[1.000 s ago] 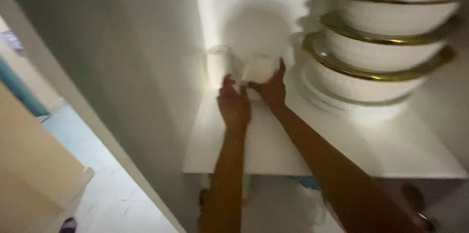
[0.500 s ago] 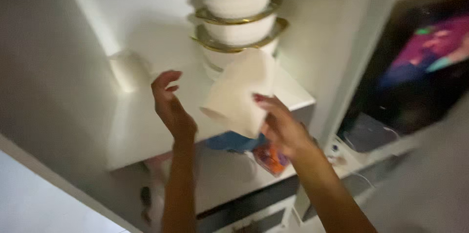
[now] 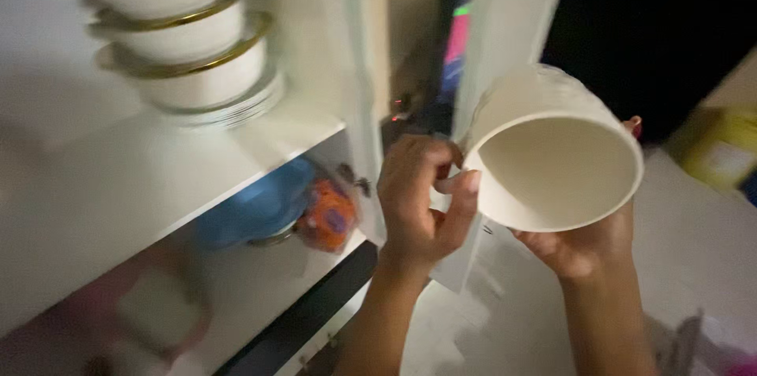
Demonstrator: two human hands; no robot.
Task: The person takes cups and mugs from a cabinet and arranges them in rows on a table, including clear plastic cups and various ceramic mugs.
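Both my hands hold a white mug (image 3: pixel 556 151) in front of a white cupboard, its open mouth turned toward the camera. My left hand (image 3: pixel 422 199) pinches the mug's near rim and handle side with thumb and fingers. My right hand (image 3: pixel 579 246) cups the mug from below and behind. The inside of the mug looks bare.
A white shelf (image 3: pixel 118 187) at the left carries a stack of white, gold-rimmed bowls (image 3: pixel 185 37) on plates. Beneath it lie a blue object (image 3: pixel 256 206) and an orange packet (image 3: pixel 327 218). A lit screen (image 3: pixel 449 53) shows behind the cupboard's edge. A yellow container (image 3: pixel 721 147) sits at right.
My hands took the white mug off the shelf and brought it out to the right, away from the bowls. My left hand, free a moment ago, now grips its rim.
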